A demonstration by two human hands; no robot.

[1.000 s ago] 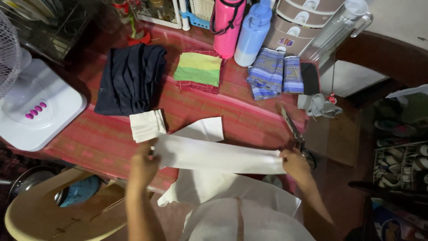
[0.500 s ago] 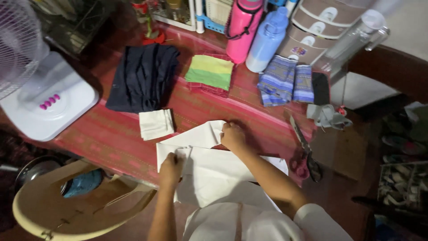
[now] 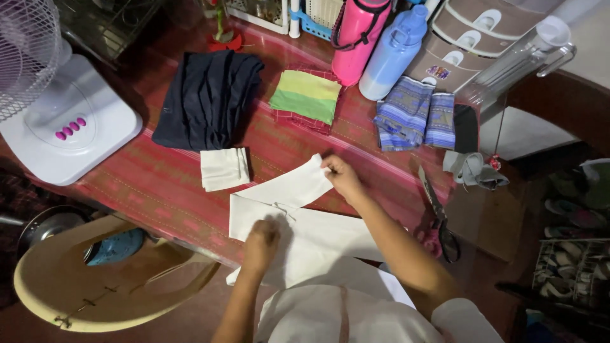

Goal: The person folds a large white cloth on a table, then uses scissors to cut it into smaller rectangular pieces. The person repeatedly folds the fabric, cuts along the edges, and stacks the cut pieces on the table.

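A second ago I had the white cloth (image 3: 298, 222) stretched out between both hands; now it lies on the red counter (image 3: 159, 184), my left hand (image 3: 262, 236) pressing it flat, grip clenched, my right hand (image 3: 343, 176) pinching the far corner it has folded over

Head view, steeply downward, close over table (image 3: 159, 184)

This looks like a home, with a white fan (image 3: 57, 121), water bottles (image 3: 375, 38), folded clothes (image 3: 206, 98), scissors (image 3: 438, 216) and shoes (image 3: 572, 273) around a red cloth-covered worktop (image 3: 159, 184).
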